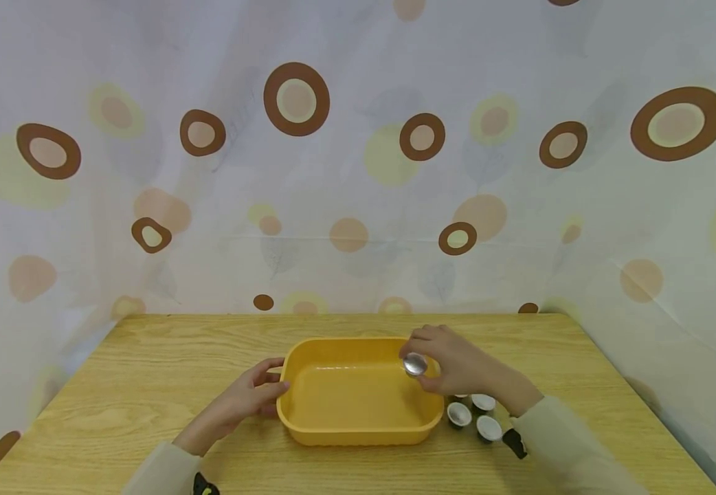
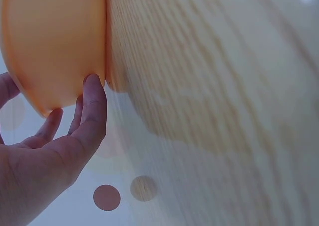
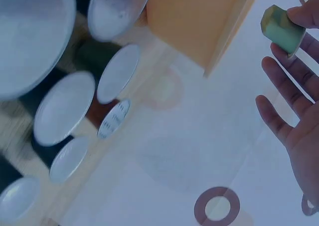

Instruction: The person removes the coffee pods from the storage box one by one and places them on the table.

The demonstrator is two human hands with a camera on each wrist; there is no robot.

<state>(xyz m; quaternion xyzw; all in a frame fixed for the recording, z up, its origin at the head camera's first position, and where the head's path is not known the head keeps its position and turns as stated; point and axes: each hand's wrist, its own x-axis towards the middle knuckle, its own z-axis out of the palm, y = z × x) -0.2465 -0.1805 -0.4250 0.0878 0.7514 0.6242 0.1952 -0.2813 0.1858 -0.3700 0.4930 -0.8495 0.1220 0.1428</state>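
A yellow plastic basin [image 1: 361, 438] stands on the wooden table. At its left end my left hand [image 1: 240, 402] grips the wall, thumb over the rim and fingers against the outside, as the left wrist view also shows. Above the right part of the basin, my right hand [image 1: 463, 361] pinches a coffee capsule [image 1: 415, 364] between thumb and fingers. Its silver lid faces the head camera; in the right wrist view the capsule [image 3: 281, 30] has a green body. The basin's visible floor holds nothing.
Several more coffee capsules [image 1: 490, 429] with pale lids stand by the basin's right end, partly hidden under my right forearm. The right wrist view shows their dark bodies and one lid with printing [image 3: 113, 119]. A patterned curtain [image 1: 345, 172] hangs behind the table [image 1: 179, 357].
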